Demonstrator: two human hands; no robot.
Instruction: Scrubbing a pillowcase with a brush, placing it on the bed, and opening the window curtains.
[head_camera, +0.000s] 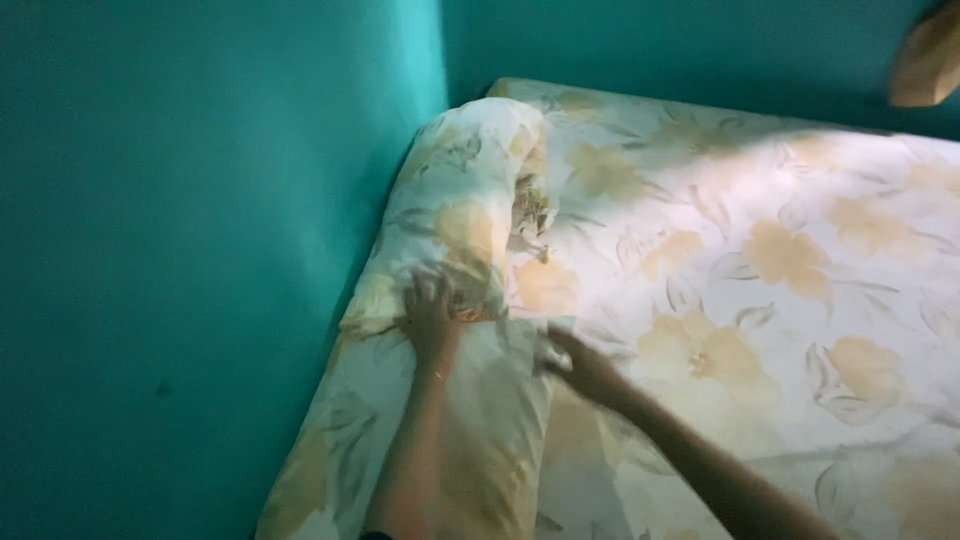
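Pressing down on the far bolster pillow (470, 200) with the left hand (430, 312), fingers spread wide and flat over its near end, gripping nothing so far as the view is showing. The right hand (580, 365) is reaching in at the near pillow (500, 420), fingers partly curled at its upper corner; whether they are pinching the cloth cannot be told, the hand being blurred.

Both pillows are lying end to end along the left edge of the mattress (800, 280), close against the teal wall (180, 250).

Judging the step: seating the two pillows in line. Doing it well is likely calling for a flat palm holding the far one steady while the other hand is drawing the near corner snug, keeping the seam between them closed and the covers unwrinkled.

Materials: thin printed cotton-like cloth, cream with pale orange flowers and grey leaves, on sheet and covers alike. Far pillow is plump, cylindrical, its open end puckering (530, 210). Near one is flatter, softer. Wall is looking smooth and matt.
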